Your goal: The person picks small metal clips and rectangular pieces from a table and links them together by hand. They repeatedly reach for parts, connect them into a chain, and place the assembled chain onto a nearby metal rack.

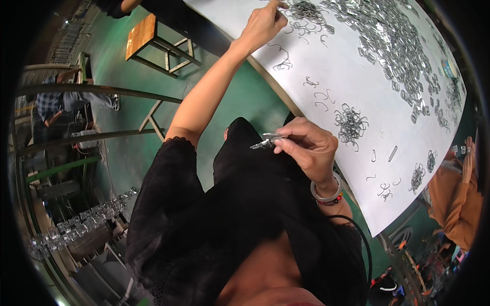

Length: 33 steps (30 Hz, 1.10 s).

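My left hand [263, 24] is stretched out over the far left part of the white table [326, 56]. Its fingers are curled together at the edge of a heap of thin bent wire hooks [306, 10]; whatever they pinch is too small to make out. Close to my body, off the table's near edge, my right hand [310, 147] is closed in a pinch. Between its thumb and fingers sit small shiny metal buckles [265, 141], several pieces bunched together and pointing left. Another tangle of wire hooks [351, 125] lies on the table to the right of this hand.
A large spread of flat metal buckles [393, 48] covers the table's far side. Smaller hook piles [417, 177] lie at the right, near a person in an orange-brown top [454, 204]. A wooden stool [142, 36] stands at far left. Metal racking [97, 92] lines the left.
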Each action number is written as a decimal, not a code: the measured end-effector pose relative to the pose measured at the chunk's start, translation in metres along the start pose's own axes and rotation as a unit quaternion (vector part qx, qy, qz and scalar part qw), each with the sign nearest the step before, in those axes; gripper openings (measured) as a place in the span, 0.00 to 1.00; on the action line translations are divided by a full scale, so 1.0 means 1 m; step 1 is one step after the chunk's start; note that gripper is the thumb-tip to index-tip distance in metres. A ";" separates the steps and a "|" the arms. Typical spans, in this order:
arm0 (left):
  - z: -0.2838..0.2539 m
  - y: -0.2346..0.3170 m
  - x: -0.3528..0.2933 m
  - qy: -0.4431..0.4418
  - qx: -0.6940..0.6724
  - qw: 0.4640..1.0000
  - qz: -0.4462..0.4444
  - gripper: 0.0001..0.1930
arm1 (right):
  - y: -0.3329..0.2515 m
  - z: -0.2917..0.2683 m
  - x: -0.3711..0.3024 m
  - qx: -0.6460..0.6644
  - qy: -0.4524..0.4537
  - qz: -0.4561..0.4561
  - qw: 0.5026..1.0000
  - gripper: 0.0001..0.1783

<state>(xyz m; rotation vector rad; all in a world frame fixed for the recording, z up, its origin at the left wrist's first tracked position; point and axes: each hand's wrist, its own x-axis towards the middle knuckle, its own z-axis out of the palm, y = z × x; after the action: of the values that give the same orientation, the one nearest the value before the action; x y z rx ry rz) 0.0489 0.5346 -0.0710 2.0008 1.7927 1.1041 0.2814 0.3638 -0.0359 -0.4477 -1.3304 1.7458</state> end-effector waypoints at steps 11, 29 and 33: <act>0.011 -0.014 -0.082 -0.121 0.050 0.990 -0.059 0.10 | -0.006 0.008 0.002 -0.021 -0.015 0.021 0.999 0.08; 0.048 -0.051 0.038 -0.068 0.130 0.988 0.039 0.08 | 0.011 -0.032 0.023 0.011 0.037 0.042 0.998 0.08; 0.079 -0.061 0.064 -0.144 0.202 0.968 0.036 0.09 | 0.012 -0.031 0.028 -0.012 0.028 0.053 0.998 0.07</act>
<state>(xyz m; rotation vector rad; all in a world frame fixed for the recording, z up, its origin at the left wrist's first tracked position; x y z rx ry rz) 0.0535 0.6310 -0.1397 2.3206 1.9116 0.4500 0.2834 0.4045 -0.0520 -0.5858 -1.3096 1.7934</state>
